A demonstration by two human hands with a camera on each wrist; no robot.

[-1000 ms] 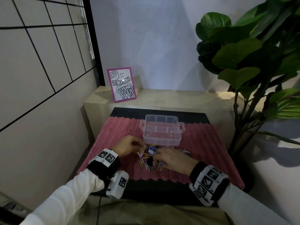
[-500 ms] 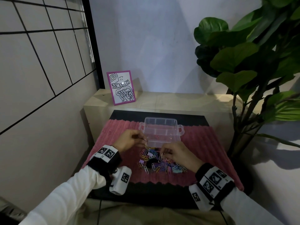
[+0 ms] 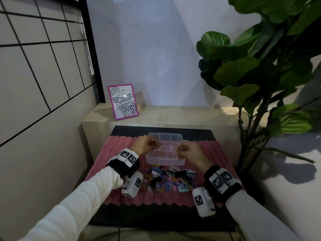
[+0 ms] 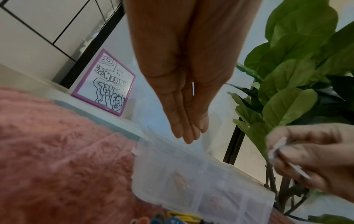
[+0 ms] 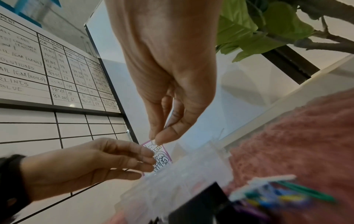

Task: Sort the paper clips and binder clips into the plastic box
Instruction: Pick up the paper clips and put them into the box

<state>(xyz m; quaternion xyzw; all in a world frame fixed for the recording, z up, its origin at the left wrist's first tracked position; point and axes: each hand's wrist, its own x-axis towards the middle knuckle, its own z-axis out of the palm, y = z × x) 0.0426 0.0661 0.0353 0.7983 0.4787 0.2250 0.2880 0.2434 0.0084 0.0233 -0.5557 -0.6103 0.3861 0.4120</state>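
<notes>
Only the right wrist view shows the right hand [image 5: 168, 91] pinching a paper clip [image 5: 153, 141].

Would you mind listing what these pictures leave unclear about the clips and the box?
- Left hand: whether it pinches a clip; head view too small, left wrist view shows fingers pressed together.
- Plastic box contents: translucent walls blur them.
- Clip pile: motion-blurred in right wrist view.

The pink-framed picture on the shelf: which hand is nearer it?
Left. The left hand hovers over the plastic box's left edge, on the pink-framed picture's side; the right hand is over its right part.
</notes>
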